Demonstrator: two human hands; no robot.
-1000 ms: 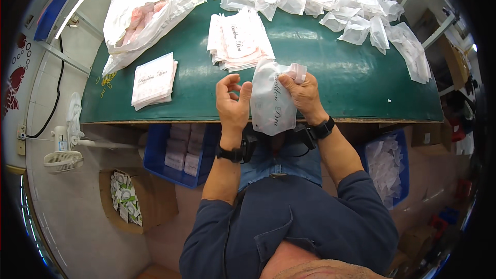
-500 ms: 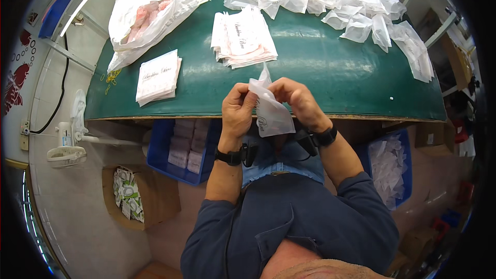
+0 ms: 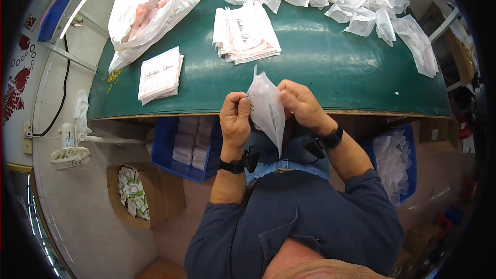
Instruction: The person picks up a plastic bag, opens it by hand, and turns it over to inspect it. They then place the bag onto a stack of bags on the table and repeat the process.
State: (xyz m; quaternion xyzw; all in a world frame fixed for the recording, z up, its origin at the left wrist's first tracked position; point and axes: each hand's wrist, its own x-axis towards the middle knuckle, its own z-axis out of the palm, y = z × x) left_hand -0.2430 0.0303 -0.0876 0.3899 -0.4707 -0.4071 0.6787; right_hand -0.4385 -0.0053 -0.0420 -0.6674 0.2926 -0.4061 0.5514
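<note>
At the table [image 3: 341, 83], left hand [image 3: 235, 123] and right hand [image 3: 306, 106], turned inward, pinch a translucent bag [image 3: 267, 106].

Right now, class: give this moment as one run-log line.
left hand: pinching frosted translucent plastic pouch | right hand: at pouch's right edge | beyond: glossy green table
</note>
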